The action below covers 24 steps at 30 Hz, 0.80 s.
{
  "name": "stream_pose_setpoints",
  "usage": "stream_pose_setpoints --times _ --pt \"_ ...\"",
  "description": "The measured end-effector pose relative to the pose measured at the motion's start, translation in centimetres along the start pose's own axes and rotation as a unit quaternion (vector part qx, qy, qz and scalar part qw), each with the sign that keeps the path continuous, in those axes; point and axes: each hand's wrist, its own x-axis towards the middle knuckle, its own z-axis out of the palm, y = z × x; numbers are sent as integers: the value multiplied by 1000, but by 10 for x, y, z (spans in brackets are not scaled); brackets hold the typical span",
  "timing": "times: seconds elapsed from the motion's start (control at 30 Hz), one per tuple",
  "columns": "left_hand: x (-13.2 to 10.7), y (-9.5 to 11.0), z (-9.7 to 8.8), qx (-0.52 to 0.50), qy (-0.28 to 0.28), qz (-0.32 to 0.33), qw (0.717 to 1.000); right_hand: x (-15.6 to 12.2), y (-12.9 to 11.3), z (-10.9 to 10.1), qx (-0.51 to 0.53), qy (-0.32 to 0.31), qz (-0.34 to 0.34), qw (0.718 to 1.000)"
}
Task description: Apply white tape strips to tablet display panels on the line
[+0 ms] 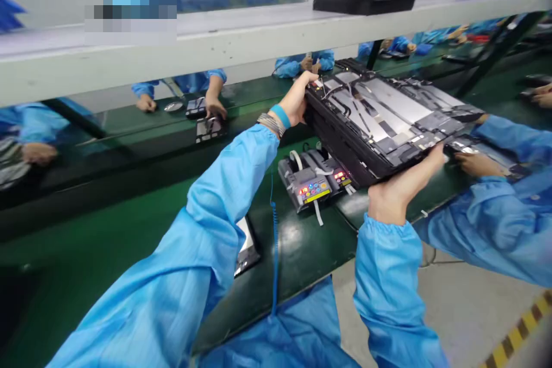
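Tray stack [340, 141] — left hand [296, 98] outstretched, far corner | right hand [401, 186] along near edge | both grips clasping it

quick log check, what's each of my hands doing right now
Left hand: holding the black tray stack at its left end.
Right hand: holding the same stack at its near edge, grip partly hidden.

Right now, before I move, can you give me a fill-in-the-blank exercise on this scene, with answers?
1. The tray stack is held between the left hand and the ____ hand.
2. The coiled cord is coloured ____.
3. The digits lit on the grey machines glow ____.
4. The bench top is coloured ____.

Missing words: right; blue; red; green.
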Motion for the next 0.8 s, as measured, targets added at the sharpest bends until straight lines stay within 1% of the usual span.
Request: stream_pose_setpoints --times 0.07,0.17,0.23,0.3,0.37,0.43,0.47,0.53,0.6,0.7,0.8 --pt "-43 19 -25 13 24 16 999 -31 -11 14 11 -25 28 999" --pt "-121 40 -64 17 67 38 997 -81 -16 30 27 -43 80 996" --pt "-176 45 -89 21 111 53 992 -118 -12 36 27 -52 119 991" --pt "-229 42 -115 28 165 57 984 -158 -3 39 14 -59 159 985" --pt "-280 32 -142 25 229 48 972 -203 7 39 -12 -65 192 979" --pt "-328 16 -173 5 289 35 957 -253 18 36 -41 -78 225 970" --pt "-351 6 -189 -11 310 32 950 -279 22 34 -56 -88 247 963" --pt "-394 -15 -220 -46 336 23 941 -330 31 30 -89 -115 288 947" --pt "-433 -35 -248 -81 352 -3 932 -377 41 25 -130 -146 315 929" --pt "-476 -59 -284 -97 374 -42 921 -433 60 20 -191 -178 348 900" --pt "-496 -75 -317 -94 382 -63 917 -474 84 15 -224 -192 378 878"
